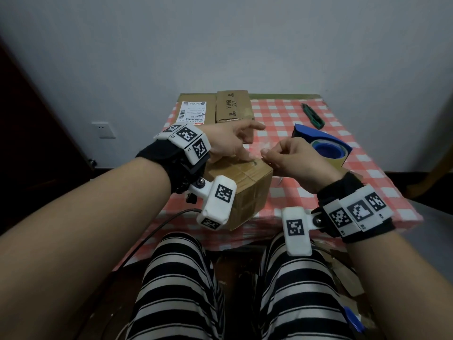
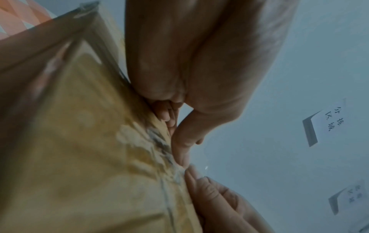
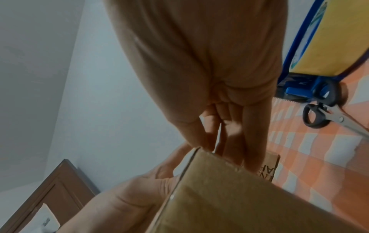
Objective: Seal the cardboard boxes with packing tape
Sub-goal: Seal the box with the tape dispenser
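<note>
Three cardboard boxes sit on the desk: one box (image 1: 241,190) under both hands, a labelled box (image 1: 193,111) and a printed box (image 1: 232,106) beyond them. One tape dispenser (image 1: 323,146), one green cutter (image 1: 313,116), one pair of scissors (image 3: 329,116).

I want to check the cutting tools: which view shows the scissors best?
The right wrist view: the scissors lie on the checked cloth beside the blue tape dispenser. The head view hides them behind the dispenser; the left wrist view misses them.
</note>
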